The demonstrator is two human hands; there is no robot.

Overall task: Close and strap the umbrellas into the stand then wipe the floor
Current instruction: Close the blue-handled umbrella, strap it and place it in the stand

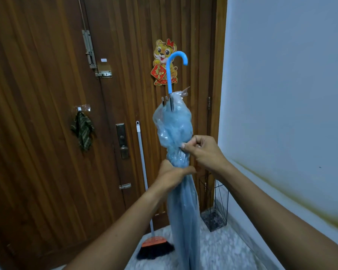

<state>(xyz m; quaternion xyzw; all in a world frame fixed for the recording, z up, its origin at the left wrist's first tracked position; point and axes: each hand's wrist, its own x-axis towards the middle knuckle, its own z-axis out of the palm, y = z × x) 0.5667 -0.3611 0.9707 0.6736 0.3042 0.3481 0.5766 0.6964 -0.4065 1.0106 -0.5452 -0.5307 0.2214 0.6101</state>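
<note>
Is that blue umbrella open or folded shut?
Folded. The umbrella has its canopy bunched along the shaft; the left hand grips it and the right hand pinches it just above.

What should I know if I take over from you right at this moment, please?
Left hand grips the closed translucent light-blue plastic umbrella round its gathered middle, curved blue handle up.
Right hand pinches it just above, seemingly at the strap; fastening not visible.
Black wire umbrella stand stands in the corner, umbrella not yet in it.
Done: umbrella closed.
Left: strap it, stand it, wipe the speckled stone floor.
</note>
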